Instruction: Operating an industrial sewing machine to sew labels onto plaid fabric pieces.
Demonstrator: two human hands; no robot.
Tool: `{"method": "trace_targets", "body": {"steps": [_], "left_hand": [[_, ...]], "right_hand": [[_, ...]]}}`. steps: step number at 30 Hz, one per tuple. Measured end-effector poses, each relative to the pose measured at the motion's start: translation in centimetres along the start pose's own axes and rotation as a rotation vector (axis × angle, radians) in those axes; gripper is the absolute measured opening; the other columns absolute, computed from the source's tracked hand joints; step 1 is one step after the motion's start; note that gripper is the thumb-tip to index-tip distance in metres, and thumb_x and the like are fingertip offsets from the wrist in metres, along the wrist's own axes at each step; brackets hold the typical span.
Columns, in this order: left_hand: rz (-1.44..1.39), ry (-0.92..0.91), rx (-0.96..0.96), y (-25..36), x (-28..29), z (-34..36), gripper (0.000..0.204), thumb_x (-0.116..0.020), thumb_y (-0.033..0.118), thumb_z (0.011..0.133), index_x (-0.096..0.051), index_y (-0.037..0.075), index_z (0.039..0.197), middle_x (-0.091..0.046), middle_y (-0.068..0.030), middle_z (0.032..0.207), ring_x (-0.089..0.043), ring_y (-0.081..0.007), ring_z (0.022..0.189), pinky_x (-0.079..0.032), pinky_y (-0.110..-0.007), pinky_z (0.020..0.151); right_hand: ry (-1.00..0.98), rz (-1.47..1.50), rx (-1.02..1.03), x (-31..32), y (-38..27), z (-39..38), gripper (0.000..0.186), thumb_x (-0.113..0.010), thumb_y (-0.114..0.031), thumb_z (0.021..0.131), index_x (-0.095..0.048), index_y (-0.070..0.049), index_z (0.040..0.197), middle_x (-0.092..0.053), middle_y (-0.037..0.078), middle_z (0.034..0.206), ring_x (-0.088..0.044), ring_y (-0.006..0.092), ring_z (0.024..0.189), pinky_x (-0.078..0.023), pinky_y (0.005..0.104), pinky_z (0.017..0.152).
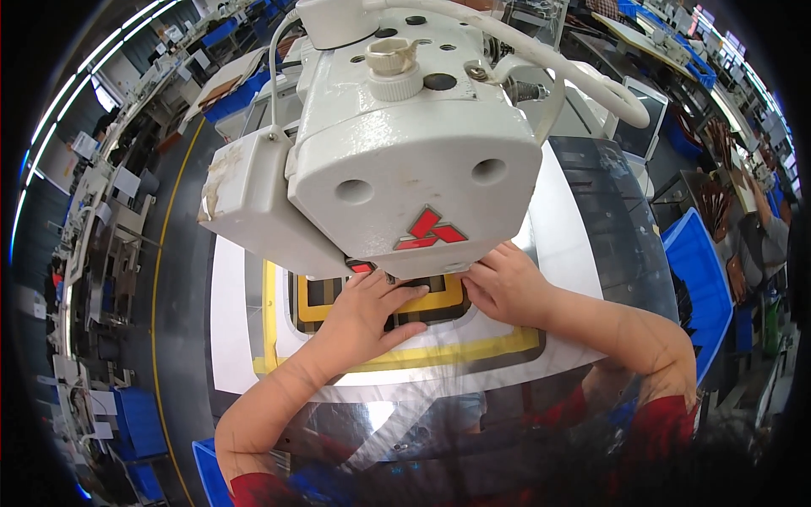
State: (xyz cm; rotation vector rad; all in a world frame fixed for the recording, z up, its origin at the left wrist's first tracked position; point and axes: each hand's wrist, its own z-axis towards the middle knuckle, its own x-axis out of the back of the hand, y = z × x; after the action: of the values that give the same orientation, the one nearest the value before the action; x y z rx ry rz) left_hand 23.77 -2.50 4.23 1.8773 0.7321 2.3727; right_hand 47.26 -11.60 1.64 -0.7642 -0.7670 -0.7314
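The white head of a large sewing machine point(414, 182) hangs over the work and hides part of it. Beneath it, a yellow frame point(441, 302) with black strips lies in the opening of a white template sheet point(579, 287) edged with yellow tape. My left hand point(365, 314) lies on the frame's left and middle part, palm down, fingers and thumb spread. At the frame's right edge is my right hand point(511, 287), its fingers bent and drawn together. Whatever sits between those fingertips is too small or hidden to make out.
A dark glossy table point(625, 220) surrounds the sheet. To the right stands a blue bin point(701, 270), with another blue bin edge point(207, 469) at the lower left. A yellow floor line point(158, 279) runs along the aisle beside rows of workbenches. Cables arch over the machine.
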Motion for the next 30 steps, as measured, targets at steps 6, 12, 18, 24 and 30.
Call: {"method": "trace_targets", "body": {"steps": [6,12,18,24,30], "left_hand": [[0.067,-0.041,0.08,-1.3,0.2,0.9,0.046,-0.065,0.04,0.085,-0.064,0.003,0.113,-0.06,-0.015,0.093,-0.06,-0.0316,0.085,-0.048,-0.04,0.077],[0.089,-0.046,0.074,-1.6,0.8,-0.1,0.053,-0.064,0.04,0.085,-0.06,-0.001,0.118,-0.059,-0.0167,0.1,-0.059,-0.0336,0.092,-0.048,-0.042,0.081],[-0.051,-0.108,0.037,1.8,2.4,-5.3,0.077,-0.068,0.048,0.08,-0.04,0.006,0.139,-0.04,-0.0183,0.142,-0.038,-0.0367,0.132,-0.033,-0.049,0.107],[-0.016,-0.414,0.023,6.8,0.0,-11.6,0.067,-0.056,0.047,0.089,-0.037,0.014,0.144,-0.029,-0.0119,0.153,-0.031,-0.0281,0.14,-0.025,-0.051,0.112],[0.08,-0.407,-0.28,5.9,-2.0,-9.6,0.055,-0.051,0.027,0.091,-0.037,0.012,0.143,-0.03,-0.0069,0.153,-0.027,-0.0222,0.142,-0.023,-0.043,0.116]], "right_hand": [[-0.023,-0.032,-0.101,0.1,1.1,1.4,0.016,-0.06,-0.004,0.077,-0.061,-0.001,0.092,-0.056,0.012,0.096,-0.055,0.0286,0.092,-0.045,0.0386,0.089],[-0.02,-0.018,-0.135,-0.3,1.7,2.1,0.016,-0.06,-0.003,0.074,-0.061,-0.002,0.09,-0.055,0.012,0.094,-0.054,0.0292,0.092,-0.044,0.0388,0.089],[-0.003,-0.064,-0.115,-0.5,2.4,2.2,0.014,-0.061,-0.003,0.074,-0.061,-0.003,0.088,-0.055,0.01,0.094,-0.053,0.0277,0.091,-0.044,0.0384,0.087],[-0.008,-0.045,-0.11,0.1,1.8,2.5,0.012,-0.061,-0.003,0.075,-0.061,-0.004,0.088,-0.056,0.009,0.091,-0.054,0.0267,0.091,-0.044,0.0376,0.088],[0.041,-0.033,-0.114,-0.5,2.2,2.2,0.01,-0.065,-0.009,0.078,-0.062,-0.005,0.087,-0.059,0.008,0.093,-0.055,0.026,0.095,-0.043,0.0371,0.09]]}}
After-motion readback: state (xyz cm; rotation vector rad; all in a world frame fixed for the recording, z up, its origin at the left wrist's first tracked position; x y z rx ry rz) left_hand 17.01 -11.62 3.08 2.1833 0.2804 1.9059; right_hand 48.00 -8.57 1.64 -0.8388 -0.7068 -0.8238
